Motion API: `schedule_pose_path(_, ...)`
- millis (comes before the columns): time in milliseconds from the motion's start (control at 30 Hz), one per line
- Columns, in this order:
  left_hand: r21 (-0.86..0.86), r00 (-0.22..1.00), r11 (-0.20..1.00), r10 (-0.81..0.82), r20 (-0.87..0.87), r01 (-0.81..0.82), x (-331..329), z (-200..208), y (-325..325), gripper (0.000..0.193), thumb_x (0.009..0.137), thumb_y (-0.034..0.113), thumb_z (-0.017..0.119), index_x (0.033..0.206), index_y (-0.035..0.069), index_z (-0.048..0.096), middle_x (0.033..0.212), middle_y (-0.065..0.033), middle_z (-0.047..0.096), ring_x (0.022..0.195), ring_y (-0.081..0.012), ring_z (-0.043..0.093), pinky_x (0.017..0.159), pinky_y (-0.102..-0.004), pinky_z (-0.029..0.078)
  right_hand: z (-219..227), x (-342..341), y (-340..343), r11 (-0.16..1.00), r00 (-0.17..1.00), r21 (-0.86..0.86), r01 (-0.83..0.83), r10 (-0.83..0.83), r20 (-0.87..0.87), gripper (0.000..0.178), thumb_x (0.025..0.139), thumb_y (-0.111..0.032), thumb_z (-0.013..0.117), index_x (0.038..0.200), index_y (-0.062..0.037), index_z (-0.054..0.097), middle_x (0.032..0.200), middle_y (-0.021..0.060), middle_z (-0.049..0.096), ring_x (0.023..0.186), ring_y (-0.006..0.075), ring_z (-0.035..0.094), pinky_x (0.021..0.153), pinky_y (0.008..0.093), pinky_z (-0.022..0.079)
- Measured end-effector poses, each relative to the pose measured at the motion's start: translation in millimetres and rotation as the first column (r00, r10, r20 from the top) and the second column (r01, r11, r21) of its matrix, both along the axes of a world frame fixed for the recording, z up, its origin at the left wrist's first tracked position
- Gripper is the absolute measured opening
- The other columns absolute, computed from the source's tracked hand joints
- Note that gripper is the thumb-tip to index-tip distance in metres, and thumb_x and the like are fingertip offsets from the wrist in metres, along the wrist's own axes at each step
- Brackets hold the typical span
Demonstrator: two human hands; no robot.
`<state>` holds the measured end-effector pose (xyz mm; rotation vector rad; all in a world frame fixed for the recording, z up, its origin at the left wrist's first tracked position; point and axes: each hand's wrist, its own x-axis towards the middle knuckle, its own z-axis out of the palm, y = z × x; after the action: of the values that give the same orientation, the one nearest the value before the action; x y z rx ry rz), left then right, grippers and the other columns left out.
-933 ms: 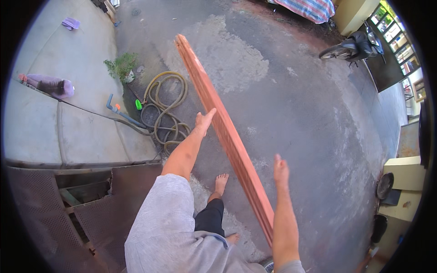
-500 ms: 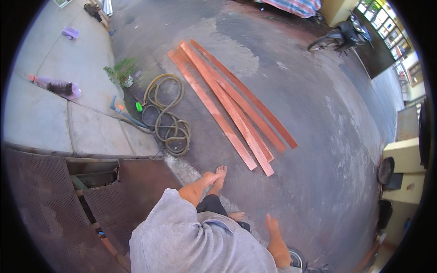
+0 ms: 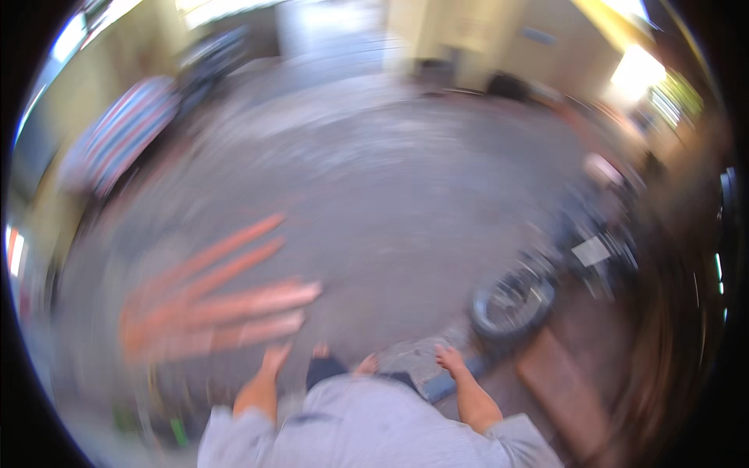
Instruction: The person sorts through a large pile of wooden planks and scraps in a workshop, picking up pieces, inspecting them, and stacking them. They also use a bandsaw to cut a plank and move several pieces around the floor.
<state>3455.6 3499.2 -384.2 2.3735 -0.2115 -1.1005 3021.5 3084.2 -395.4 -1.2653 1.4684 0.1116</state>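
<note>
My left hand (image 3: 276,358) hangs low beside my leg, close to the near ends of several reddish wooden planks (image 3: 250,300) on the floor, not touching them as far as the blur shows. Its fingers are smeared and nothing shows in it. Out to the right, my right hand (image 3: 449,358) hangs with its fingers loosely apart and holds nothing. A spoked wheel (image 3: 511,300) of a parked motorbike is the nearest large thing to it. The planks lie fanned out at the left, their edges softened by motion.
The motorbike (image 3: 593,253) fills the right side, with a brown board (image 3: 566,390) near its wheel. Far left, a striped cover (image 3: 129,136) lies over something bulky. A dark rounded object (image 3: 507,86) sits by the far yellowish wall (image 3: 499,47).
My view has swung to the right, so the planks now appear at left and the motorbike has come into sight. The hose has left the view. Both hands hang lower at my sides.
</note>
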Motion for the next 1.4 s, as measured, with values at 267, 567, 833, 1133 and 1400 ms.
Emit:
schedule_pose_path(267, 0.053, 0.880, 0.894, -0.424, -0.214, 0.444, -25, 25, -273, 0.049, 0.085, 0.041, 0.076, 0.115, 0.003, 0.069, 0.088, -0.0050, 0.068, 0.070, -0.0142, 0.063, 0.057, -0.0301, 0.048, 20, -137, 63, 0.832, 0.832, -0.064, 0.551, -0.554, -0.031, 0.090, 0.088, -0.059, 0.068, 0.141, 0.0107, 0.047, 0.122, 0.0236, 0.067, 0.109, 0.0271, 0.068, 0.095, 0.0382, 0.052)
schedule_pose_path(567, -0.043, 0.685, 0.713, -0.687, -0.243, 0.700, -177, 9, -529, 0.047, 0.087, 0.043, 0.076, 0.114, 0.004, 0.067, 0.096, -0.0071, 0.070, 0.077, -0.0198, 0.065, 0.061, -0.0360, 0.046, 4, -267, 333, 0.329, 0.363, 0.155, 0.932, -0.862, -0.355, 0.053, 0.092, -0.044, 0.069, 0.111, 0.0051, 0.062, 0.098, 0.0179, 0.068, 0.085, 0.0249, 0.067, 0.071, 0.0360, 0.057)
schedule_pose_path(833, 0.131, 0.315, 0.287, -0.892, -0.325, 0.949, -392, -7, -642, 0.048, 0.088, 0.050, 0.070, 0.105, 0.005, 0.070, 0.090, -0.0071, 0.069, 0.073, -0.0219, 0.064, 0.059, -0.0378, 0.049, 60, -269, 307, -0.111, -0.091, 0.109, 0.988, -0.980, -0.175, 0.052, 0.093, -0.046, 0.067, 0.112, 0.0020, 0.060, 0.095, 0.0145, 0.070, 0.083, 0.0239, 0.068, 0.073, 0.0378, 0.054)
schedule_pose_path(1133, -0.053, -0.168, -0.160, -0.955, -0.245, 0.986, -664, -10, -741, 0.062, 0.086, 0.055, 0.070, 0.114, 0.000, 0.072, 0.096, -0.0109, 0.072, 0.077, -0.0228, 0.066, 0.072, -0.0366, 0.053, 14, -324, 208, -0.388, -0.381, 0.177, 0.905, -0.922, -0.074, 0.041, 0.089, -0.036, 0.075, 0.100, 0.0006, 0.059, 0.091, 0.0135, 0.069, 0.077, 0.0211, 0.067, 0.064, 0.0358, 0.055)
schedule_pose_path(1400, 0.041, -0.771, -0.776, -0.631, -0.091, 0.630, -833, 15, -865, 0.052, 0.089, 0.049, 0.072, 0.112, 0.002, 0.073, 0.100, -0.0091, 0.072, 0.086, -0.0214, 0.066, 0.081, -0.0358, 0.054, -10, -515, 140, -0.129, -0.134, 0.435, 0.891, -0.991, -0.019, 0.046, 0.089, -0.038, 0.075, 0.099, 0.0040, 0.061, 0.076, 0.0138, 0.065, 0.068, 0.0251, 0.066, 0.057, 0.0372, 0.055)
